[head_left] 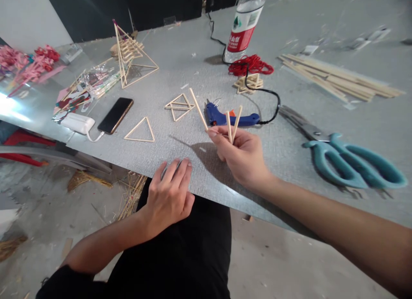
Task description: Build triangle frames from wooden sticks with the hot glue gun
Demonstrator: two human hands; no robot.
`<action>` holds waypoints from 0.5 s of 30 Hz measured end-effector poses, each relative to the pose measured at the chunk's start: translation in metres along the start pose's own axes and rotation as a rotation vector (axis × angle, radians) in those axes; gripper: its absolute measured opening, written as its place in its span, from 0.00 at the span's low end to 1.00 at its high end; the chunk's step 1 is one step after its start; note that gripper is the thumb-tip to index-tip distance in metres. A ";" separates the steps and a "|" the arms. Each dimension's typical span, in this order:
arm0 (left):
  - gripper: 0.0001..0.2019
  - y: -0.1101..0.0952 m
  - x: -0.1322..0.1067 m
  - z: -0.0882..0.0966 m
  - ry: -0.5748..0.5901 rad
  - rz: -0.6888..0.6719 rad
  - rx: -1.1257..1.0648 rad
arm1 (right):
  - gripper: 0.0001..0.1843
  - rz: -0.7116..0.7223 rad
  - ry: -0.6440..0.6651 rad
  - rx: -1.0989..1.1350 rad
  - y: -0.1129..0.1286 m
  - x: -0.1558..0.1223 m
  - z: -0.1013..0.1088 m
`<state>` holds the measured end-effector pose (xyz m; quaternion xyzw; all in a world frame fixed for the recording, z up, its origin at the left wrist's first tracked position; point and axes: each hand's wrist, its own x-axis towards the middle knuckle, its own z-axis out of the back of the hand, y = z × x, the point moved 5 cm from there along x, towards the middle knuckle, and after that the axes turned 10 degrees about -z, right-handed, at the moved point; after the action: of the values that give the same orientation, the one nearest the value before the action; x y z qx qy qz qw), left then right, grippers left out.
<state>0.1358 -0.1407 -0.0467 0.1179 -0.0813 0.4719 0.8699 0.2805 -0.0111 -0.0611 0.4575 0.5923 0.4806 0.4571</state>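
Several short wooden sticks (198, 109) stick up from my right hand (243, 155), which is closed around them above the table. One leans left between thumb and fingertips, and others rise near the palm. My left hand (172, 189) lies on the table's near edge, fingers stretched out, with nothing seen in it. Just behind my right hand is a blue glue gun (219, 115), its cord trailing right. Left of it lie two overlapping stick triangles (179, 106) and a single stick triangle (140, 139).
Teal-handled scissors (341, 155) and long wooden sticks (341, 77) lie on the right. A water bottle (243, 30), red string (251, 65) and stacked stick shapes (249, 83) stand behind. At left are a phone (116, 115), a white power bank (77, 123) and a stick pyramid (140, 75).
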 end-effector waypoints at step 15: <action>0.32 0.003 -0.001 -0.008 -0.001 0.019 -0.064 | 0.17 -0.005 0.022 0.011 -0.005 0.000 0.001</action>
<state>0.1328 -0.1370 -0.0545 0.0897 -0.0978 0.4771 0.8688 0.2810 -0.0112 -0.0664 0.4533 0.6010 0.4813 0.4492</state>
